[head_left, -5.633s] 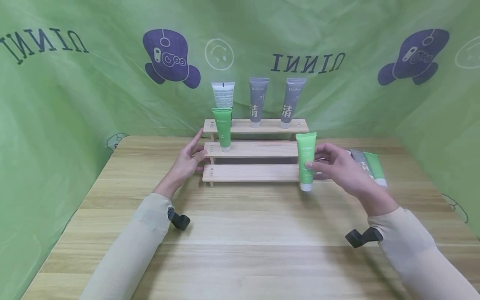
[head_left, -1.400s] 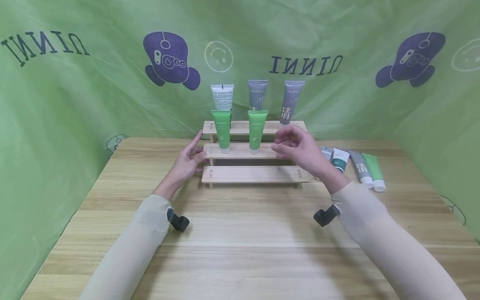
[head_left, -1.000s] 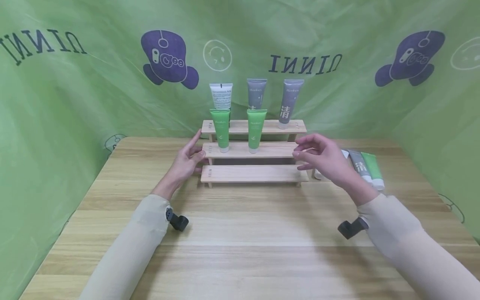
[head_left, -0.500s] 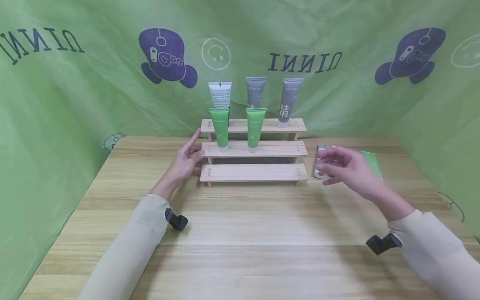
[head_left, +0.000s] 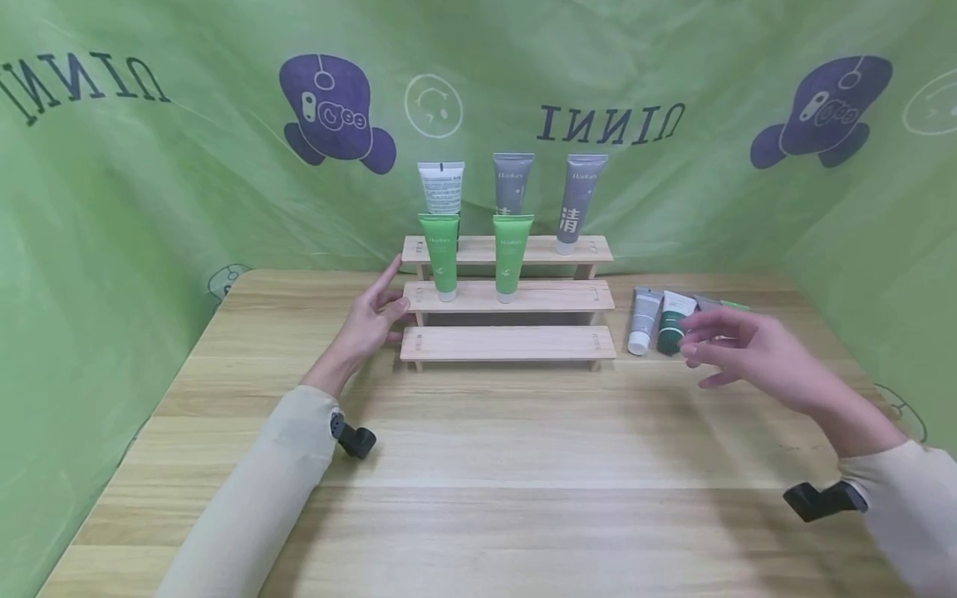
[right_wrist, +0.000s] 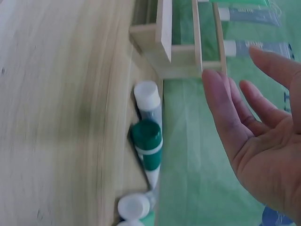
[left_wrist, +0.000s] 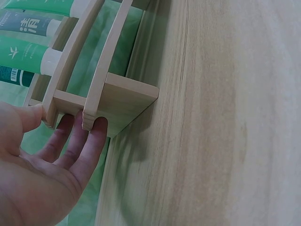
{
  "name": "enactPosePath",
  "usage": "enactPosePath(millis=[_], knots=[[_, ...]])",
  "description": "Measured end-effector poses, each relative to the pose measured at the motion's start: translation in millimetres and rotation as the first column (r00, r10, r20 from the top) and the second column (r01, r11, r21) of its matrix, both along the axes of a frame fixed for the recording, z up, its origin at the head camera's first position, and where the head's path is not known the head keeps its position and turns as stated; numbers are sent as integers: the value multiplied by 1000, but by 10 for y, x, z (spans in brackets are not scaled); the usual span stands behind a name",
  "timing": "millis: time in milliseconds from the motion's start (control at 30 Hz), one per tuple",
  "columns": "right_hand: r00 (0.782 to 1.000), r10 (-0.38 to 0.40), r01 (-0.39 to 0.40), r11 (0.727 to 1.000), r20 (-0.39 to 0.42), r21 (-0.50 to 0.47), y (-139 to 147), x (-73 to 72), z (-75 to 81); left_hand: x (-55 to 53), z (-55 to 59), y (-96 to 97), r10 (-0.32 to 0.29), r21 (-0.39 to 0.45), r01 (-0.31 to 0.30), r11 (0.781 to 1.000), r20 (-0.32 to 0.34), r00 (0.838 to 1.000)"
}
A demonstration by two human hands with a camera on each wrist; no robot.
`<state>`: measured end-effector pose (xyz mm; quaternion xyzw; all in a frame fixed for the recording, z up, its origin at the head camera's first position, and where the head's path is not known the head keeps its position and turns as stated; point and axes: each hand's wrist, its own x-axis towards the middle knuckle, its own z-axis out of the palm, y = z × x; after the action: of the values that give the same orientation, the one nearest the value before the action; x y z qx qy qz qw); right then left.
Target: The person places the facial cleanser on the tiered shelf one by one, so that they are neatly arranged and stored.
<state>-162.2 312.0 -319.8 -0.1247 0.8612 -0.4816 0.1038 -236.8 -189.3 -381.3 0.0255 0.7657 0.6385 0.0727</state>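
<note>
My left hand point(head_left: 362, 328) grips the left end of a three-step wooden display rack point(head_left: 508, 344); in the left wrist view its thumb is on one step's end and the fingers point(left_wrist: 89, 146) curl under others. Two green squeeze tubes point(head_left: 441, 257) stand caps down on the middle step. Behind them, the top step bears a white tube point(head_left: 443, 189) and two grey tubes point(head_left: 579, 199). My right hand point(head_left: 755, 353), fingers loosely bent and holding nothing, hovers by several tubes lying right of the rack. A grey tube point(head_left: 645, 322) and a white-and-green tube point(head_left: 675, 320) show; others are partly hidden behind the hand.
The light wooden table point(head_left: 478, 498) carries the rack near its far edge. A green printed cloth point(head_left: 224, 191) hangs behind and along both sides. Black wrist cameras point(head_left: 357, 440) jut from both sleeves.
The green tube that my right hand held earlier now stands on the middle step. The right hand has let go and moved right, over the lying tubes. My left hand stays on the rack.
</note>
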Motion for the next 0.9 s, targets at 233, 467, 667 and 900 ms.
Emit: enactPosePath(millis=[233, 467, 667, 900], knots=[[1000, -20, 20, 999, 10, 41, 291, 12, -68, 6, 5, -1, -5, 18, 5, 1000, 17, 1000], [998, -34, 32, 999, 62, 44, 632, -19, -126, 2, -4, 3, -8, 4, 8, 1000, -2, 1000], [992, -74, 69, 996, 99, 52, 893, -77, -196, 2, 2, 6, -1, 23, 1, 1000, 13, 1000], [986, -102, 95, 994, 132, 57, 1156, -147, -283, 6, 9, 10, -1, 31, 0, 1000, 15, 1000]])
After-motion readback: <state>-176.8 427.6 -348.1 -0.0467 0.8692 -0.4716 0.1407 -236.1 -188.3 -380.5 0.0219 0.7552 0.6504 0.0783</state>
